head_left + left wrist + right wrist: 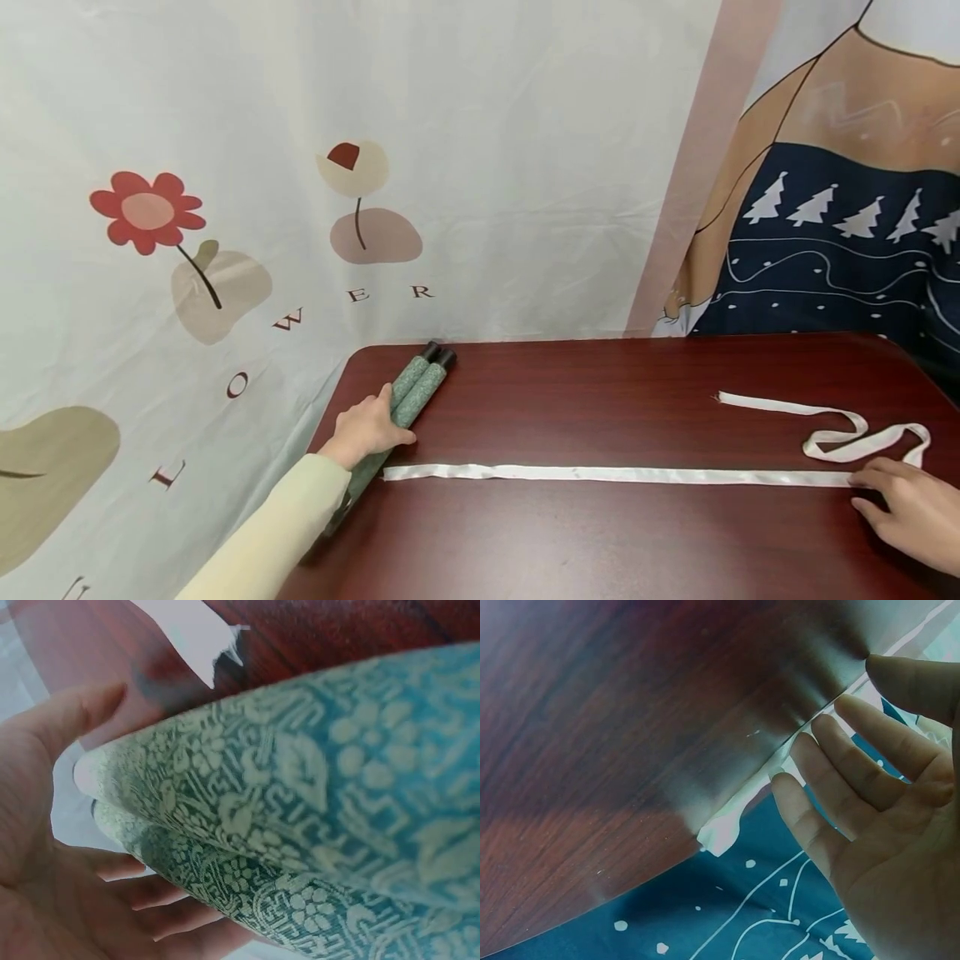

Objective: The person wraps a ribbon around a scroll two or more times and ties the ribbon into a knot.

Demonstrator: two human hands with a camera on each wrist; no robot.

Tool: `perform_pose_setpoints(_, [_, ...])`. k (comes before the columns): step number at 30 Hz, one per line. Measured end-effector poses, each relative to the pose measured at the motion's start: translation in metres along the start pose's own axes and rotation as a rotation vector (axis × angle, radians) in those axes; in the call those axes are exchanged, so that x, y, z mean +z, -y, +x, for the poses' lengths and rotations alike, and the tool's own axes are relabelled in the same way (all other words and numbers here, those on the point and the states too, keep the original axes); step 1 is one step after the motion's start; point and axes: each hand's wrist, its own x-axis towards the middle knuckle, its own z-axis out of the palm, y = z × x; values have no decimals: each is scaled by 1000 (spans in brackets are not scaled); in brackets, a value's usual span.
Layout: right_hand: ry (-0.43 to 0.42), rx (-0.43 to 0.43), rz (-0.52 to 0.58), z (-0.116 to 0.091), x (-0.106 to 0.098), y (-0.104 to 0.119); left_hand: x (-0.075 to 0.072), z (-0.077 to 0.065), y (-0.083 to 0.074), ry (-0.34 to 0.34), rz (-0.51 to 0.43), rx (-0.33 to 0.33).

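When I read the head view with the table [600,533] as a clock face, twelve at its far edge, the two green floral-patterned fabric rolls [422,396] lie side by side at nine to ten o'clock. Their black end caps [447,358] point toward ten, near the table's far left corner. At the rolls, I have the left hand [367,429] lying across them, thumb on the ribbon side and fingers on the opposite side; the digits are spread and relaxed, not clamped. A pale yellow sleeve [262,533] covers that forearm. The white satin ribbon [615,474] runs nearly straight from nine o'clock, where its frayed end lies just beside the rolls, to between three and four o'clock; the remainder loops back in loose bends at two to three o'clock. At the right-hand end of the straight run, I have the right hand [911,512] with digits apart and extended, fingertips at the ribbon; I cannot tell how firmly they bear on it. Beyond the table, from nine through twelve o'clock, hangs a pale sheet [525,167] printed with flowers and letters; toward one o'clock, its print includes navy with white trees.
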Motion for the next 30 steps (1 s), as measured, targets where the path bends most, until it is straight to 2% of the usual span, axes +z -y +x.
perform_pose_setpoints(5, [17,4,-4,0,-3,1,-2,9,5,-7,37,9])
perform_pose_setpoints(11, [15,11,-1,-1,-4,1,-4,13,7,-26,69,27])
perform_pose_setpoints(21, [94,42,9,2,-7,3,-6,2,7,-39,60,31])
perform_pose_setpoints(30, [93,29,15,2,-8,2,-21,-10,-2,-155,52,30])
